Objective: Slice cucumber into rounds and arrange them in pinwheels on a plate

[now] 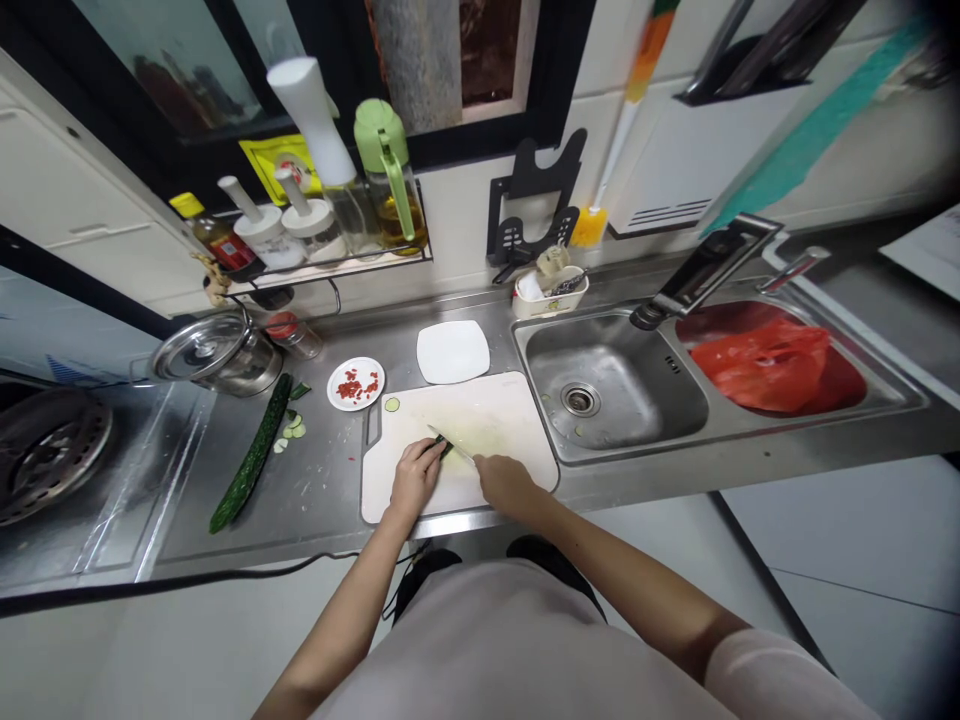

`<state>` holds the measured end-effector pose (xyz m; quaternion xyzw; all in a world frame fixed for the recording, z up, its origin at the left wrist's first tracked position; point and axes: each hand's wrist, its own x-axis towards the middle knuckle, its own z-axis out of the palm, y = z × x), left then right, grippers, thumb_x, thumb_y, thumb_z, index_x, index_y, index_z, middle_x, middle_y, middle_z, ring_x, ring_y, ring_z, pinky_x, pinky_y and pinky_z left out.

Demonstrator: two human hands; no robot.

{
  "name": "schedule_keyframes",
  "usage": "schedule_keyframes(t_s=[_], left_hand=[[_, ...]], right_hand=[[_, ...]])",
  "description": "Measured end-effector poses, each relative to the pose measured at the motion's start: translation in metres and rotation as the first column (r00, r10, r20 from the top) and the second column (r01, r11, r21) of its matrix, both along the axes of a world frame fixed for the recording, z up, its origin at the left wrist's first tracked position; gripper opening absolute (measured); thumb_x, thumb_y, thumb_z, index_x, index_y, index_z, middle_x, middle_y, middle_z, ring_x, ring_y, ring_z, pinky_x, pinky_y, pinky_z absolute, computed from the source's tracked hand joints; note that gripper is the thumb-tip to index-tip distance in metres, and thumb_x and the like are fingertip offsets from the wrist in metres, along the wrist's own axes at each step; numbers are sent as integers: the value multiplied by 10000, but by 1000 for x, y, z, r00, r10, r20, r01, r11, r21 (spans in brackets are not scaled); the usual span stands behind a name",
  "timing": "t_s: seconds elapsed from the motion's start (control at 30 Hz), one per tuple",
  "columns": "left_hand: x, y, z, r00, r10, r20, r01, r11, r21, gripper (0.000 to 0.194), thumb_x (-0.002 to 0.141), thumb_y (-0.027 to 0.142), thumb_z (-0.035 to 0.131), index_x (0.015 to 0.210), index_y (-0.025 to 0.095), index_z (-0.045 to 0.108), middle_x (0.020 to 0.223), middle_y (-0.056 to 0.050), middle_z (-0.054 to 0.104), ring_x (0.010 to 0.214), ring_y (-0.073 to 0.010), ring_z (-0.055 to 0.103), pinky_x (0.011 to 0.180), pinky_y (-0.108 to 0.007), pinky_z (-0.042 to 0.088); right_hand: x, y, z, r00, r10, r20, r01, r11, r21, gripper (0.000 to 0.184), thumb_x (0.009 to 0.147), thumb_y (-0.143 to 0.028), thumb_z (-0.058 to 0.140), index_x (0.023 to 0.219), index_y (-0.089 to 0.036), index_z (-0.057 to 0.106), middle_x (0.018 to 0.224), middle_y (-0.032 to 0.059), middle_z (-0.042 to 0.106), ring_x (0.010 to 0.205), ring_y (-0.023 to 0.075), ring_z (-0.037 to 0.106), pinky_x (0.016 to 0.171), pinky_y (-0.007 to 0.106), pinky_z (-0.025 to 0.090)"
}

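Note:
On the white cutting board (517,410), my left hand (416,478) is closed on a short dark-green piece of cucumber (444,445). My right hand (506,484) grips a knife (456,450), its blade pointing left and lying against or close beside the piece. My fingers partly cover the cucumber, so its full length is hidden. One round cucumber slice (392,404) rests at the board's upper left corner. Left of the board lies a long cucumber (255,460), with several thin cucumber slices (294,428) beside it on the steel counter.
Behind the board sit a white square plate (453,352) and a small dish (336,390) of chopped red bits. A sink (622,390) is to the right; a red plastic bag (765,365) fills its second basin. A lidded pot (217,352) stands left, below a seasoning rack (382,258).

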<state>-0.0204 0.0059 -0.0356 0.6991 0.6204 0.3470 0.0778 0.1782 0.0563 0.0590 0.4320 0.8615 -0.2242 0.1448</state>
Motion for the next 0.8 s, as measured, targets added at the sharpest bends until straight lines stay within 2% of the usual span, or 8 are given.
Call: schedule_keyframes(t_s=[0.2,0.5,0.8], left_hand=[[1,1,2,1000,3,-10,-3,1000,11,285,911,195,492,1126,231,674,1091,-81,642,1017,-189,585,905,-372,516],[2,0,2,1000,7,8,-7,1000,-3,287,915,208,485,1131,237,671,1089,-81,642,1018,-191,589,908,-378,518],[2,0,1,1000,13,1,-13,1000,5,289,912,199,482,1126,234,674,1095,-82,643,1024,-192,590,913,-380,517]], right_hand=[[-4,0,1,1000,-5,27,5,1000,-9,301,895,-85,319,1061,-140,563,954,128,675,906,207,653,746,287,471],[13,-9,8,999,4,51,-3,1000,-25,260,927,-147,335,1081,-153,544,914,128,675,894,230,663,729,299,467],[-2,-4,-6,999,-11,34,11,1000,3,277,892,-81,344,1052,-153,558,917,117,677,895,217,664,748,294,479]])
